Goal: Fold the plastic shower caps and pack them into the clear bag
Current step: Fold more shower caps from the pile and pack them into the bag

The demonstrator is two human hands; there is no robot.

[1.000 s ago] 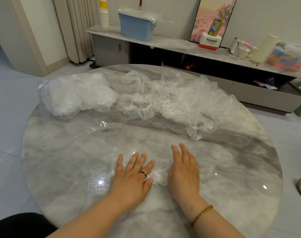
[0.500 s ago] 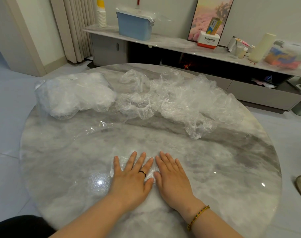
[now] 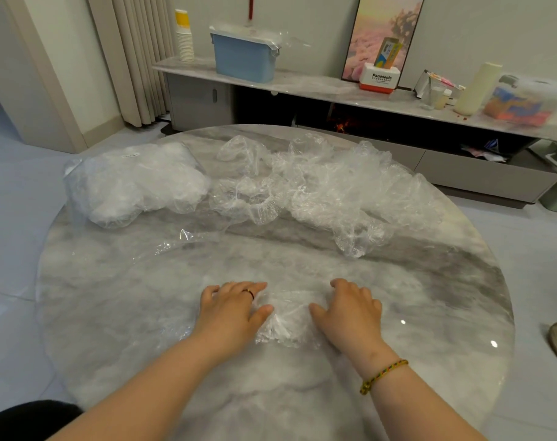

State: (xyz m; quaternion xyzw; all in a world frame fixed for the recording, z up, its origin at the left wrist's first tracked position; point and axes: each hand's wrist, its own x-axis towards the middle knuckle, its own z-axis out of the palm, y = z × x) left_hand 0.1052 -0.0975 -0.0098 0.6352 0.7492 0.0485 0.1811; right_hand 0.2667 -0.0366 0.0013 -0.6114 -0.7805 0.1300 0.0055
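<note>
Near the table's front edge the palms have parted from pressing flat; left hand and right hand now flank the flattened shower cap, fingers bent, thumbs at its sides, grip unclear; probably the next fold; clear bag far-left.

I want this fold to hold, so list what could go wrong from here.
The crinkled shower cap, gathered between the left hand and right hand, may spring open if released. On the glossy table it could slide instead of creasing flat. The clear bag looks stuffed, so a puffy fold may not fit.
</note>
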